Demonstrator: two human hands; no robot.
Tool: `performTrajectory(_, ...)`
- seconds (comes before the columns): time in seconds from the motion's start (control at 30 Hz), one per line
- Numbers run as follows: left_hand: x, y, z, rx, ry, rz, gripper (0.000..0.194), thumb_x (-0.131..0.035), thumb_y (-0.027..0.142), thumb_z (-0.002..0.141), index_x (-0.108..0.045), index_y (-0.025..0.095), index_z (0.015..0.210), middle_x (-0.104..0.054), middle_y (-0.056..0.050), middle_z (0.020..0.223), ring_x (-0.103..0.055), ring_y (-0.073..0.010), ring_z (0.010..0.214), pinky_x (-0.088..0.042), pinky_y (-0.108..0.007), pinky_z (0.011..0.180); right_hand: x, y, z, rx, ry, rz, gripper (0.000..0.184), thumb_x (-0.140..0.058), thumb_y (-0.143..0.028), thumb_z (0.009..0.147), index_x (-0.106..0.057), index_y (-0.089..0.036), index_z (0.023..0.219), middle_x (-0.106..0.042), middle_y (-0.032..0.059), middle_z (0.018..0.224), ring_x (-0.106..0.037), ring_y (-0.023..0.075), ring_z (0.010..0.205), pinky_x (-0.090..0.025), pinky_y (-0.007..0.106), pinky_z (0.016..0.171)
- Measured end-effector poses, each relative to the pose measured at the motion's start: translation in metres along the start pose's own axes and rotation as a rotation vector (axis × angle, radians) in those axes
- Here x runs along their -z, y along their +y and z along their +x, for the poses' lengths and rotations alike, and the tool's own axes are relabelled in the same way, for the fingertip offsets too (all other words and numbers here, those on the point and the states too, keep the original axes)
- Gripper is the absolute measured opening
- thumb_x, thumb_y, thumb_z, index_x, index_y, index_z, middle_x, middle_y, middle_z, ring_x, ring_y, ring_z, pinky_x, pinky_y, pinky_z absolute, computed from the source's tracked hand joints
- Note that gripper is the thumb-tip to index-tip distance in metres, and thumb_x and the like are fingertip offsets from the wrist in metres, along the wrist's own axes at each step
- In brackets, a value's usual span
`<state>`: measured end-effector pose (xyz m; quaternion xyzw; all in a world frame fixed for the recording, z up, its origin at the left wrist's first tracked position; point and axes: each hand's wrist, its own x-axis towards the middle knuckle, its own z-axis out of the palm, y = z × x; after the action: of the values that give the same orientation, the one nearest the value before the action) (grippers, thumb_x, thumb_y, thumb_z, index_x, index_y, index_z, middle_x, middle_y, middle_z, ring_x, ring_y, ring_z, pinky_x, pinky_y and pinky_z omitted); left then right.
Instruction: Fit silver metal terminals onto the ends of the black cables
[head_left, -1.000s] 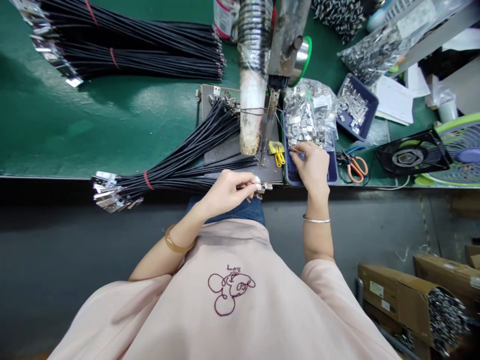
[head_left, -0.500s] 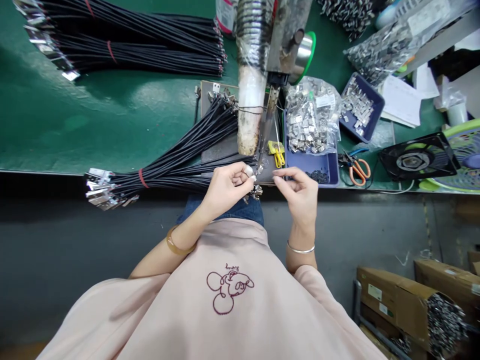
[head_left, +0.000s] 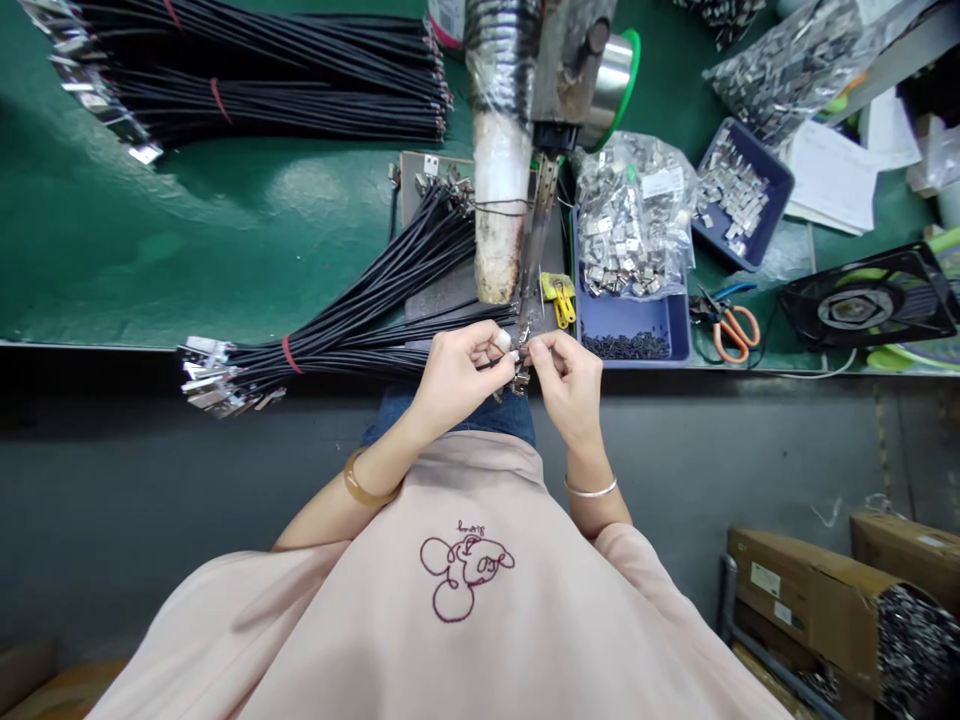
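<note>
At bench edge, above lap: left hand (head_left: 454,375) pinches black cable end (head_left: 504,357), right hand (head_left: 571,385) fingertips closed on small metal clip (head_left: 520,376), hands meeting; fitting clip to cable, likely needs fine alignment. Beyond: cable bundle (head_left: 360,320), blue tray (head_left: 637,320), bagged clips (head_left: 630,225), scissors (head_left: 724,325), green mat (head_left: 187,240), fan (head_left: 862,305)

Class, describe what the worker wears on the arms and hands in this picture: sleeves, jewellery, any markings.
The left hand and right hand are bare, without gloves. The left wrist carries an amber bangle, the right a thin silver bangle. Loose pale pink sleeves cover the upper arms only; the forearms are uncovered.
</note>
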<state>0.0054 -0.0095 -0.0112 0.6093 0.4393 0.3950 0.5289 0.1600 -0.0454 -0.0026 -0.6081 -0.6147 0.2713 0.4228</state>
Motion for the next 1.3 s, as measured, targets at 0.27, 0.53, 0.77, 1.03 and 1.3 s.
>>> performTrajectory(0.27, 0.003, -0.001, 0.000, -0.025, -0.037, 0.030, 0.009, -0.063, 0.018, 0.078, -0.060, 0.013, 0.072, -0.053, 0.003, 0.061, -0.042, -0.0061, 0.055, -0.034, -0.019, 0.053, -0.003, -0.001, -0.001, 0.142, 0.031, -0.202, 0.031, -0.057, -0.033, 0.098, -0.055, -0.019, 0.070, -0.054, -0.0036, 0.066, -0.045, 0.0078, 0.059, -0.038, 0.025, 0.061)
performTrajectory(0.53, 0.005, 0.001, -0.007, -0.016, -0.016, -0.103, 0.016, -0.065, 0.025, 0.084, -0.070, 0.012, 0.076, -0.053, 0.002, 0.059, -0.042, -0.0067, 0.054, -0.033, -0.020, 0.052, 0.015, -0.005, -0.009, 0.067, 0.312, 0.143, 0.014, -0.051, -0.034, 0.100, -0.051, -0.027, 0.113, -0.063, -0.0064, 0.070, -0.052, 0.0067, 0.044, -0.045, 0.022, 0.046)
performTrajectory(0.77, 0.002, 0.006, 0.000, 0.028, 0.012, -0.233, 0.014, -0.067, 0.023, 0.080, -0.066, 0.013, 0.071, -0.047, 0.004, 0.056, -0.038, -0.0055, 0.051, -0.031, -0.019, 0.050, 0.011, -0.009, -0.008, 0.196, 0.146, -0.046, 0.003, -0.064, -0.022, 0.093, -0.066, -0.025, 0.093, -0.077, 0.0017, 0.105, -0.077, 0.0144, 0.082, -0.064, 0.028, 0.074)
performTrajectory(1.03, -0.002, 0.007, 0.004, -0.008, 0.073, -0.204, 0.015, -0.065, 0.021, 0.081, -0.061, 0.013, 0.068, -0.040, 0.006, 0.054, -0.032, -0.0044, 0.050, -0.024, -0.020, 0.048, 0.003, -0.007, 0.002, 0.075, 0.078, 0.085, 0.011, -0.064, -0.017, 0.088, -0.059, -0.021, 0.079, -0.076, 0.0015, 0.100, -0.076, 0.0132, 0.084, -0.064, 0.025, 0.073)
performTrajectory(1.3, -0.006, 0.008, 0.004, -0.001, 0.138, -0.152, 0.013, -0.064, 0.020, 0.081, -0.059, 0.016, 0.069, -0.040, 0.005, 0.057, -0.033, -0.0060, 0.052, -0.026, -0.022, 0.050, 0.003, -0.011, 0.009, 0.061, 0.055, 0.092, 0.009, -0.065, -0.017, 0.087, -0.061, -0.021, 0.079, -0.075, 0.0012, 0.098, -0.074, 0.0118, 0.079, -0.064, 0.025, 0.073)
